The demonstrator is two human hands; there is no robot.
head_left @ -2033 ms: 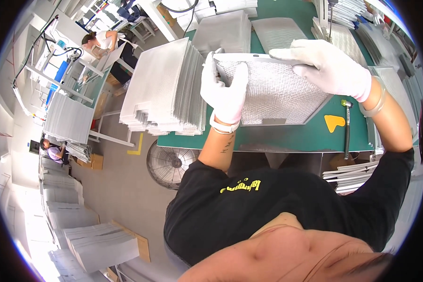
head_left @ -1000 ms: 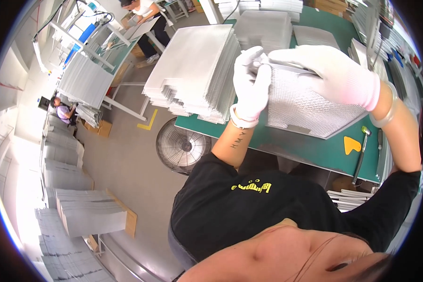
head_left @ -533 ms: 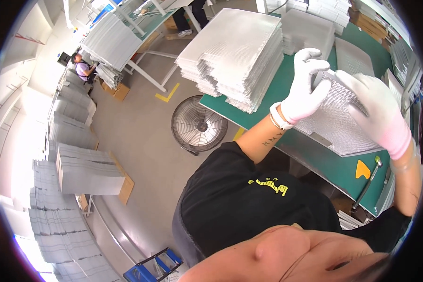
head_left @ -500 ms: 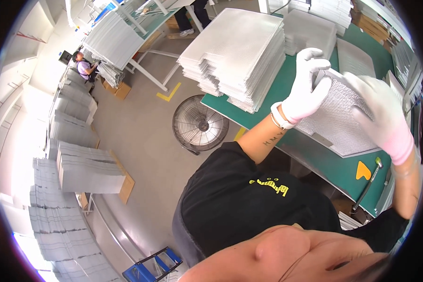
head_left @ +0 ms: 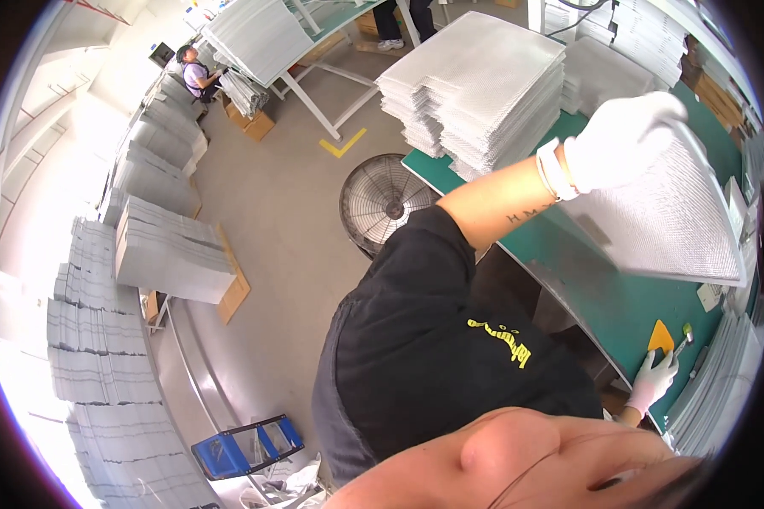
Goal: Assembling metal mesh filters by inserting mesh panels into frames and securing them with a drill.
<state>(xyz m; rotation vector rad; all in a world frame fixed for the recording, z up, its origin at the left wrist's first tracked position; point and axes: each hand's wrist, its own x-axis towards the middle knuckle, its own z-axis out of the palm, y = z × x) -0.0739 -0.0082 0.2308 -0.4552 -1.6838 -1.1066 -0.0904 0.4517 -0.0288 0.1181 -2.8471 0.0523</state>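
My left hand (head_left: 620, 146), white-gloved, is closed on the upper edge of a silver mesh panel (head_left: 666, 220). The panel tilts over the green tabletop, and a small grey strip shows near its left edge. Low at the right, my gloved right hand (head_left: 651, 382) is wrapped round the dark handle of a small hammer (head_left: 686, 338) with a yellow-green head, lying on the table. Just beside its fingers lies an orange heart-shaped scraper (head_left: 660, 338). The glove hides most of the handle.
A tall stack of notched mesh panels (head_left: 475, 76) stands on the green table (head_left: 560, 284). Thin sheets (head_left: 721, 382) line its right side. A round floor fan (head_left: 386, 204) is left of the table. Panel piles (head_left: 174, 254) stand far left; a person (head_left: 197, 75) is behind.
My right hand has left the panel and moved down to the hammer handle. My left hand has swung right, tilting the panel up. The whole view has shifted.
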